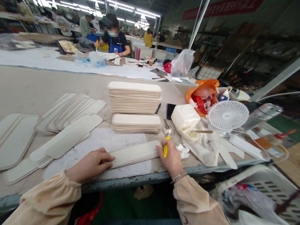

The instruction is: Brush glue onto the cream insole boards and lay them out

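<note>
My left hand [92, 164] is half curled, fingertips at the left end of a small stack of pale strips [137, 154] on the worktop [71, 83]; whether it grips, I can't tell. My right hand [171, 158], closed around a yellow handle [165, 149], touches the right end.
</note>
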`<control>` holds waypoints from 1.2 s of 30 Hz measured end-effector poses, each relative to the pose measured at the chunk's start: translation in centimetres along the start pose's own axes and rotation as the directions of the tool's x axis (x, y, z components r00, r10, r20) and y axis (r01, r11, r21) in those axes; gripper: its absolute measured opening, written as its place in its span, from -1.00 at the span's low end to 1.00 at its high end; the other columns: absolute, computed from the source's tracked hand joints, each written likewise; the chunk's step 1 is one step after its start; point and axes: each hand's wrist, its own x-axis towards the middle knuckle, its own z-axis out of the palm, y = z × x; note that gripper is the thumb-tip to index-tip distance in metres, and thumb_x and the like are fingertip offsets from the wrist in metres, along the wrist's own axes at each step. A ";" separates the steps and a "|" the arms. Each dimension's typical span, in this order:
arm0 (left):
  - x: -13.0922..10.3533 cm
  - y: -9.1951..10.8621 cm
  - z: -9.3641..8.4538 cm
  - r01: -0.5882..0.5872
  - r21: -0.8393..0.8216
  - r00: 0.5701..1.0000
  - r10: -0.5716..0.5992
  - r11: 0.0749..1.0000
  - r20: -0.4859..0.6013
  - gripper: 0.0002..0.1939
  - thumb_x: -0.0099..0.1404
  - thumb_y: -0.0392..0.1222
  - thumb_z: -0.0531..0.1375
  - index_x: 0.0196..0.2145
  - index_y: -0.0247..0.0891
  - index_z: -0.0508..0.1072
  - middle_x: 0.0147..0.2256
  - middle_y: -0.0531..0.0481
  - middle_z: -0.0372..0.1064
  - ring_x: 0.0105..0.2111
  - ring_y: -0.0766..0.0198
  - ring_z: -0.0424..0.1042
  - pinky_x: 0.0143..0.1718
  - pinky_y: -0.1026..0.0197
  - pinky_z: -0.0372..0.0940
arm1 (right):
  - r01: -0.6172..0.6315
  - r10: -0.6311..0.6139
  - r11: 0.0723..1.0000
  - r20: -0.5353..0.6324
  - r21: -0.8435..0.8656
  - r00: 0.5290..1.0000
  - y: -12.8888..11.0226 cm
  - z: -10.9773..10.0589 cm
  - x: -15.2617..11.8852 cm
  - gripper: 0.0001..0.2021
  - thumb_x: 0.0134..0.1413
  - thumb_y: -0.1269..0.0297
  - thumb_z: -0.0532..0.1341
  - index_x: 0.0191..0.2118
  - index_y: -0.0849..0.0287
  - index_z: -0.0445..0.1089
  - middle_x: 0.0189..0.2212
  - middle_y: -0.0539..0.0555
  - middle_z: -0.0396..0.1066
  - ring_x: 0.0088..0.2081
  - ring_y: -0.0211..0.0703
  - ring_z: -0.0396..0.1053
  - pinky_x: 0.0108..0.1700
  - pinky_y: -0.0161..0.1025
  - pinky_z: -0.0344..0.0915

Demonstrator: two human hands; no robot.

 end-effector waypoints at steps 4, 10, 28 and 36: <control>0.1 -0.3 0.3 0.003 0.004 1.000 -0.003 1.000 -0.016 -0.69 0.24 -0.08 0.08 -0.20 -0.15 0.58 -0.25 -0.04 0.43 -0.23 0.21 0.44 -0.11 0.22 0.27 | -0.029 0.029 0.999 0.040 0.014 0.999 -0.2 0.1 0.1 -0.77 0.13 0.12 0.18 -0.16 0.11 0.22 -0.32 0.08 0.45 -0.31 0.01 0.43 -0.28 -0.15 0.27; 0.1 -0.6 0.5 0.023 0.026 1.000 -0.023 0.999 -0.005 -0.73 0.22 -0.14 0.11 -0.19 -0.17 0.56 -0.23 -0.04 0.42 -0.22 0.20 0.43 -0.10 0.22 0.25 | -0.065 0.064 0.997 0.028 0.030 0.998 -0.4 0.3 0.3 -0.70 0.10 0.08 0.19 -0.13 0.11 0.21 -0.29 0.09 0.43 -0.27 0.02 0.42 -0.25 -0.12 0.28; 0.2 -0.5 0.7 0.052 0.077 0.999 -0.051 0.996 -0.016 -0.78 0.20 -0.19 0.15 -0.22 -0.17 0.55 -0.24 -0.05 0.40 -0.26 0.19 0.42 -0.16 0.18 0.25 | 0.123 -0.073 0.930 -0.154 0.347 0.985 -0.6 1.1 0.5 -0.78 0.05 0.27 0.19 -0.19 0.08 0.14 -0.12 0.15 0.42 -0.14 0.06 0.40 -0.10 0.01 0.30; 0.0 0.6 -1.6 -0.173 -0.078 0.943 0.142 0.982 -0.301 -0.59 0.26 0.03 0.14 -0.04 -0.25 0.46 -0.14 -0.12 0.39 -0.14 0.16 0.38 -0.04 0.14 0.25 | 0.125 0.033 0.493 -0.162 0.861 0.986 -5.5 -2.5 0.9 -0.61 0.00 0.29 0.33 -0.23 0.02 0.04 -0.06 0.05 0.39 -0.31 -0.24 0.37 -0.24 -0.24 0.30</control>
